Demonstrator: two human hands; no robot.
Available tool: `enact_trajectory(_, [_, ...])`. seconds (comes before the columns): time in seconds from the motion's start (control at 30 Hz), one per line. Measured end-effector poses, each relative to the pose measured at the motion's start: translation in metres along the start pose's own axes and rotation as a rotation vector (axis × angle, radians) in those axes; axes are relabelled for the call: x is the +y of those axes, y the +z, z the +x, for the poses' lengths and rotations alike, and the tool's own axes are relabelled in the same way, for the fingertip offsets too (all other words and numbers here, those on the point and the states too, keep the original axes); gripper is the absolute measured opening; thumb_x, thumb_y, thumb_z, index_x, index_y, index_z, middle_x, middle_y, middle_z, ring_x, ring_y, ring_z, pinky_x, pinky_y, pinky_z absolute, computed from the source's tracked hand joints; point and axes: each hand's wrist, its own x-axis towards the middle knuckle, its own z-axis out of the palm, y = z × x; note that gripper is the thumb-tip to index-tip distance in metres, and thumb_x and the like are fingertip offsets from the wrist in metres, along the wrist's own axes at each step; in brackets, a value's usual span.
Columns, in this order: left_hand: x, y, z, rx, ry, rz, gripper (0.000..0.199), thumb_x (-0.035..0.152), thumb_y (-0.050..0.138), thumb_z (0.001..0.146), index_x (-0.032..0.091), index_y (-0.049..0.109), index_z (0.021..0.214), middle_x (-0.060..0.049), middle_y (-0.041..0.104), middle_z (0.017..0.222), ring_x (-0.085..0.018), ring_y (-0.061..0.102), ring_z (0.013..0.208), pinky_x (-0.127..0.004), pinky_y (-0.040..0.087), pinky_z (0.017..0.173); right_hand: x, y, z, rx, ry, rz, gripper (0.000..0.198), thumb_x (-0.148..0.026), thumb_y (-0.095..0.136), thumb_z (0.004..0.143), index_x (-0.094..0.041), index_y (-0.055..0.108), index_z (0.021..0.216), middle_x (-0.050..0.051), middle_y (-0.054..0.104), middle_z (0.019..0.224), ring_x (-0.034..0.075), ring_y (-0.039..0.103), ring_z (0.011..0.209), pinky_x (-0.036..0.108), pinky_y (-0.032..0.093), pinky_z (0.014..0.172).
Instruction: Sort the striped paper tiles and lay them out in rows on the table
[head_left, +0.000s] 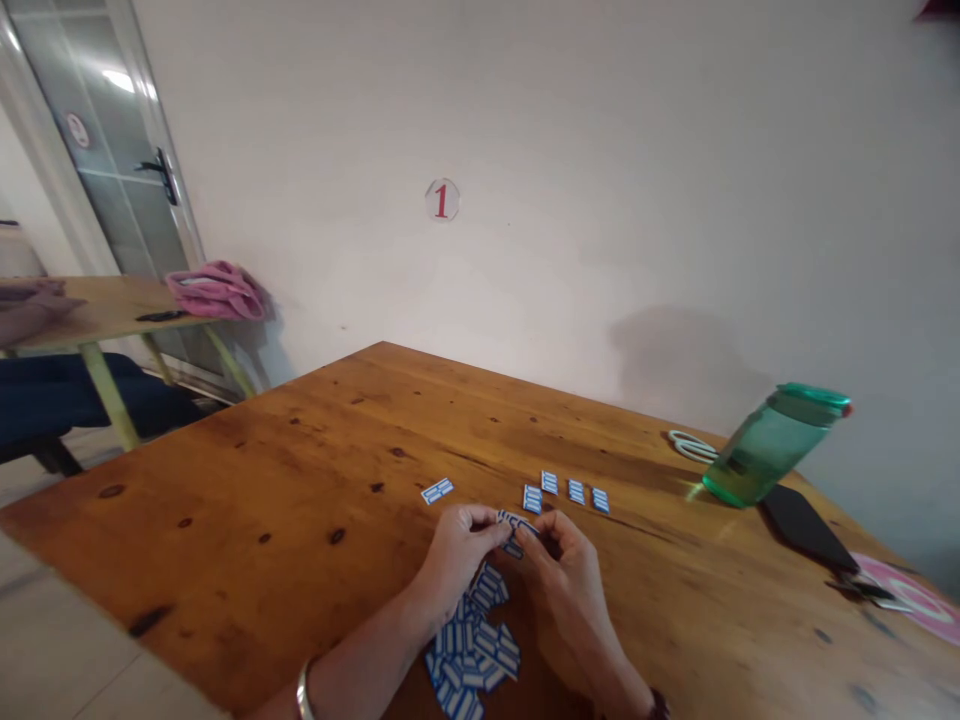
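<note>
Small flat blue-and-white printed cards [516,524] are fanned between my two hands, just above the wooden table [330,440]. My left hand [463,548] pinches their left side between thumb and fingers. On the right side, my right hand [564,560] grips them the same way. Below my hands lies a loose pile of similar cards [472,650], partly hidden by my left forearm. Beyond my hands, a few small stacks of cards [576,491] stand apart, and a single card [437,490] rests to the left. The print is too small to read.
To the right are a green bottle [776,450], a white cable [691,446], a black phone-like slab [806,528] and a pink disc [911,595] with dark keys or a similar item. At left, another table [127,295] bears a pink cloth [217,290] and a person's arm [34,308].
</note>
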Motion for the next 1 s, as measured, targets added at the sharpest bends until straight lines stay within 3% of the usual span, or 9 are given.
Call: enact_trajectory(1.0, [0.007, -0.002, -0.002, -0.101, -0.066, -0.061, 0.021, 0.033, 0.070, 0.053, 0.012, 0.068, 0.057, 0.000, 0.062, 0.053, -0.012, 0.049, 0.052, -0.024, 0.036, 0.057, 0.009, -0.005, 0.003, -0.068, 0.041, 0.149, 0.026, -0.040, 0.064, 0.067, -0.018, 0.050, 0.063, -0.006, 0.045, 0.055, 0.009, 0.038, 0.050, 0.021, 0.032, 0.046])
